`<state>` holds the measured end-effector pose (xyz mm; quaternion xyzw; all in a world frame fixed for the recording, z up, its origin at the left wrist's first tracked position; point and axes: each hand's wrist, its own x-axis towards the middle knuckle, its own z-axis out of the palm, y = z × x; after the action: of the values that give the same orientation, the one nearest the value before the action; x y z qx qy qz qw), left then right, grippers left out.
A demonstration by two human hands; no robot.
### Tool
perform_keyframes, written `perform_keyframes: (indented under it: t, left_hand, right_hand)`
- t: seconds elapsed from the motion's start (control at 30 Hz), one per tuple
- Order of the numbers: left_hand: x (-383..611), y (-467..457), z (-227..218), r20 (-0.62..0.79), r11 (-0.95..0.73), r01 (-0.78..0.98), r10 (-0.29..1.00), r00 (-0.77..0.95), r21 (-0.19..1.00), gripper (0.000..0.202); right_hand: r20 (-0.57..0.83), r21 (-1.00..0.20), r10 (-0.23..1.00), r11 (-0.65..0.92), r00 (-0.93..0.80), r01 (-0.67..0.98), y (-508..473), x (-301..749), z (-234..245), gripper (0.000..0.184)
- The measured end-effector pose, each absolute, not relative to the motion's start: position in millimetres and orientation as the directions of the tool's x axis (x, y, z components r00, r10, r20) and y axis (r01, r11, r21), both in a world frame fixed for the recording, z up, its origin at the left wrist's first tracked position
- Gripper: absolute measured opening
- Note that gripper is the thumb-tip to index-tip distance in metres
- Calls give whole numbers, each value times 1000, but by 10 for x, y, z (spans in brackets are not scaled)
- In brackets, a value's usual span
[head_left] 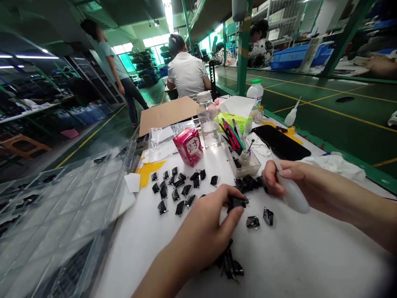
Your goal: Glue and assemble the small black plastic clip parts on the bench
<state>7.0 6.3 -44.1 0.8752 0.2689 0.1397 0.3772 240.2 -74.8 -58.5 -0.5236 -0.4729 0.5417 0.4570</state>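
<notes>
Head view: the left hand was partly closed, a small black part being pinched lightly at its edges by the fingertips, while a white squeeze bottle was wrapped firmly in the curled right hand, and further black parts were spread just beyond the left hand.

Small parts lie scattered on the workbench before me, a plastic tray to their left, a water bottle behind them, a small box beside it.

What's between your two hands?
In the head view, small black pieces lie on the white table between the left hand and right hand.
</notes>
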Motion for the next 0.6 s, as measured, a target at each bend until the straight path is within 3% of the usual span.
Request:
perform_keyframes:
  t: [0.13, 0.23, 0.37, 0.6]
  left_hand:
    - [76, 96, -463, 24, -490, 409, 662, 749, 770, 14]
    - [98, 84, -481, -2, -408, 425, 719, 695, 808, 13]
    - [138, 71, -507, -18, -295, 392, 778, 628, 872, 12]
    - [160, 111, -510, -114, -53, 270, 817, 565, 961, 12]
  right_hand:
    - [-165, -967, 981, -182, -104, -177, -777, 2320, -606, 30]
    - [-198, -969, 973, -213, -120, -125, -785, 2297, -593, 39]
    - [-223, -975, 974, -222, -45, 27, -761, 2264, -573, 43]
    - [-163, -981, 965, -138, 203, -135, -723, 2238, -759, 36]
